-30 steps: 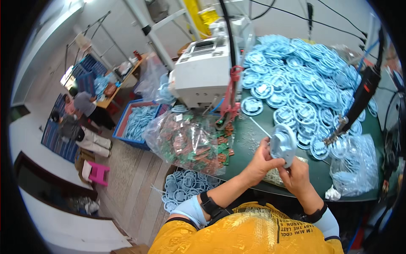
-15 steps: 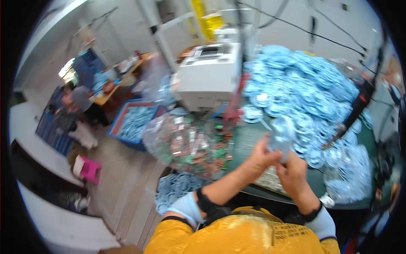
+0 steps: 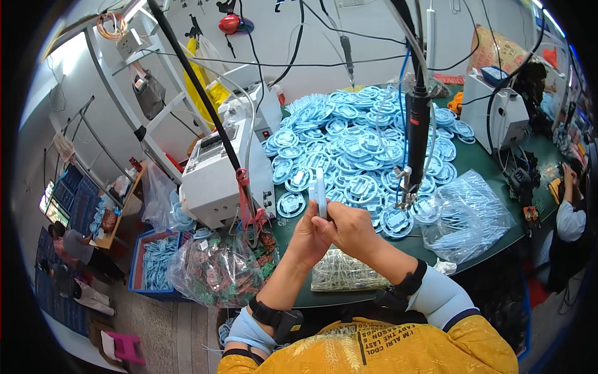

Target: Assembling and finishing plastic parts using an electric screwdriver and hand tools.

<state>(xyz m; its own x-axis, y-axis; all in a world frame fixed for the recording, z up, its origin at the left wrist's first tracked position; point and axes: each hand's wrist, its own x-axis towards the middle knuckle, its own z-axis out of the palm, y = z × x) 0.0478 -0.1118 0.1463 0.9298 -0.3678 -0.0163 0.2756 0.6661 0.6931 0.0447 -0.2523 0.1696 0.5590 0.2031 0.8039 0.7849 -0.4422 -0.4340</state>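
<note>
A light blue plastic part [image 3: 319, 192] stands upright and nearly edge-on between my hands, above the near edge of a big pile of round light blue plastic parts [image 3: 364, 146]. My left hand [image 3: 308, 238] closes on its lower left side. From the right, my right hand [image 3: 352, 229] pinches the same part, thumbs close together. The fingers cover its lower end. Just to the right hangs a black electric screwdriver [image 3: 416, 140], its tip over the pile. Below my right hand lies a clear bag of thin metallic pieces [image 3: 349, 272].
White machines [image 3: 225, 177] stand left of the pile, beside a bag of green and copper-coloured pieces [image 3: 218, 268]. At right lie a clear bag of light blue parts [image 3: 468, 212] and another white machine [image 3: 495, 115]. A co-worker [image 3: 570, 218] sits far right; a blue crate [image 3: 140, 265] stands left.
My view has turned to the right and steadied. Both hands still hold the light blue part, which now shows nearly edge-on instead of more broadly.
</note>
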